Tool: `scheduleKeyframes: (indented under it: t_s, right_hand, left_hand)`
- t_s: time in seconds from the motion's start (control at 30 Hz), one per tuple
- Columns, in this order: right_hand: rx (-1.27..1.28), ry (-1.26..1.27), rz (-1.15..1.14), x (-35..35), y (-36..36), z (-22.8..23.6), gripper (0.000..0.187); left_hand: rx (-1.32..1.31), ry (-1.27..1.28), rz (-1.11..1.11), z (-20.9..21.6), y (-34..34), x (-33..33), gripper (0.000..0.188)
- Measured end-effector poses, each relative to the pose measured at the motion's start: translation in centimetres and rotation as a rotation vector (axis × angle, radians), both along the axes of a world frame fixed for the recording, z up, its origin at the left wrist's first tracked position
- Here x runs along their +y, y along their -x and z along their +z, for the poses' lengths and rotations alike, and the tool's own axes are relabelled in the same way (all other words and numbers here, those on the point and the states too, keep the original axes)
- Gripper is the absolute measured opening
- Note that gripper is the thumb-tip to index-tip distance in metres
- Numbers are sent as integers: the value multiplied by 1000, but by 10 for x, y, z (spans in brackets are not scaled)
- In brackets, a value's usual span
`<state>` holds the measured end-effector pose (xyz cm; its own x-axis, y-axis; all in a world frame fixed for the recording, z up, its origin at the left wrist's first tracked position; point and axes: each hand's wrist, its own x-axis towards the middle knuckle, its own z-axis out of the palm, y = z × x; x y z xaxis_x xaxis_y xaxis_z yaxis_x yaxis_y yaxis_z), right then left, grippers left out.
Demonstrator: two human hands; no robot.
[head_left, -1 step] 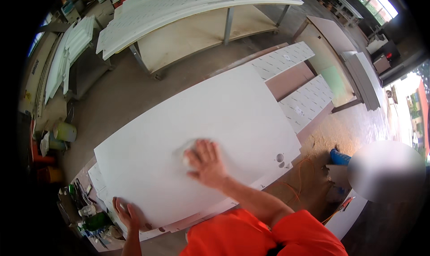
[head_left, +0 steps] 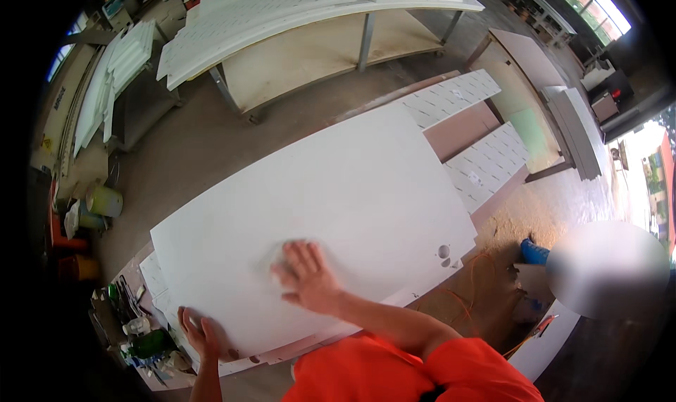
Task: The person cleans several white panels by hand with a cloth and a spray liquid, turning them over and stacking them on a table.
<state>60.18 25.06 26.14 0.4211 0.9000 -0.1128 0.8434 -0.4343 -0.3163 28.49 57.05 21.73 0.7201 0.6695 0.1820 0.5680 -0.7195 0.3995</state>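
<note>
A large white panel (head_left: 331, 184) lies flat before me on a low stack of sheets. My right hand (head_left: 308, 279) presses on the middle of it, palm down with its fingers spread and a little blurred. By its fingertips there is a faint pale patch; whether something white lies under the palm, I cannot make out. At the panel's near left edge rests my left hand (head_left: 199, 331), fingers stretched and thumb apart, holding nothing. Round dark holes (head_left: 443, 251) show at the panel's right corner, and more near the left hand along the front edge.
Tools and a green bottle (head_left: 150, 345) crowd the near left corner. Two patterned white strips (head_left: 486, 159) lie beyond the panel's right end. A long table (head_left: 296, 32) with white sheets stands at the back. An orange cord (head_left: 461, 303) trails over the floor at right.
My right hand has slid left and slightly nearer across the white panel. The left hand stays at the edge. The whole view has shifted slightly.
</note>
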Motion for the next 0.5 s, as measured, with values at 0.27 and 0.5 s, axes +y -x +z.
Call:
scheduleKeyframes:
  t_s: [0.27,0.5]
  right_hand:
    - [-382,69,-961,-77,-273,-40,75]
    - [-253,192,-386,181,-156,-13,90]
  left_hand:
    - [-19,-13,4,16,-15,-6,64]
    - [5,16,64,17,-1,-8,67]
